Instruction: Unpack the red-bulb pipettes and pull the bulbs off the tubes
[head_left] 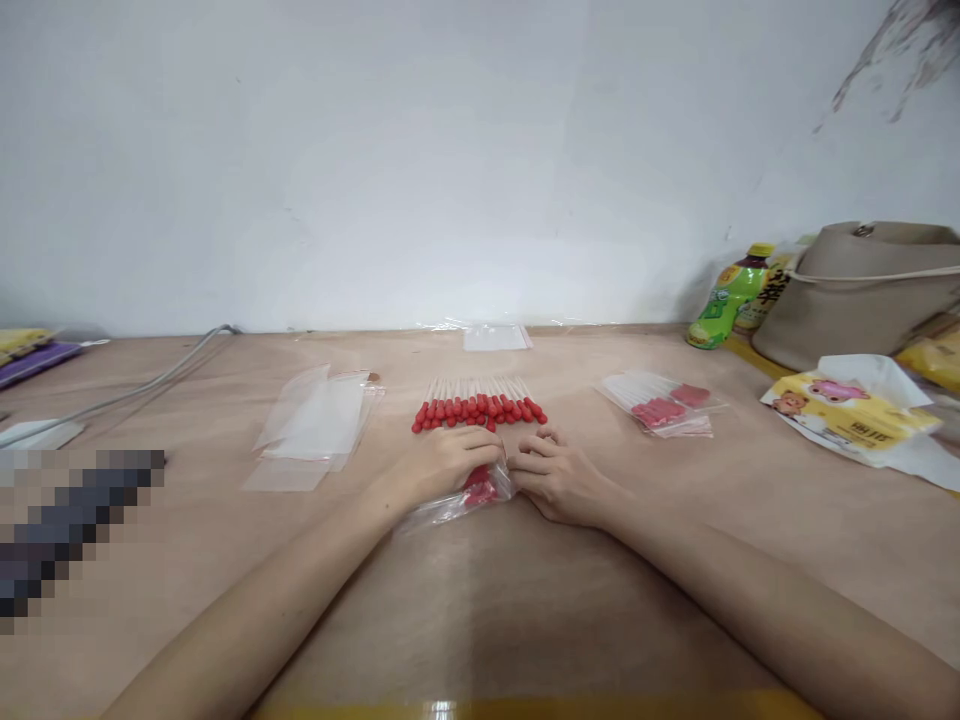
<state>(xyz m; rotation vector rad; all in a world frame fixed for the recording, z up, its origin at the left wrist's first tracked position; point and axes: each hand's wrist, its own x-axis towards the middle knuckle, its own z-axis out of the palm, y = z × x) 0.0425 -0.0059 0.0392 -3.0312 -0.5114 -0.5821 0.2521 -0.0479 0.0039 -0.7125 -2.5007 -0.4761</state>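
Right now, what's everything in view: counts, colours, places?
Sticks: many, red-tipped, centre
Flat bags: several, clear, left
Filled bags: count unclear, red inside, right
Handled bag: one, clear, centre
Packet: seemingly one, white, back
Bottle: one, green, right
Tote: one, tan, right
Wrapper: one, yellow-white, right
Cable: one, grey, left
Packs: two, yellow and purple, left
Blurred object: one, dark, left
Table: one, brown, below
Wall: one, pale, behind
Left fingers: one set, on handled bag
Right fingers: one set, at handled bag
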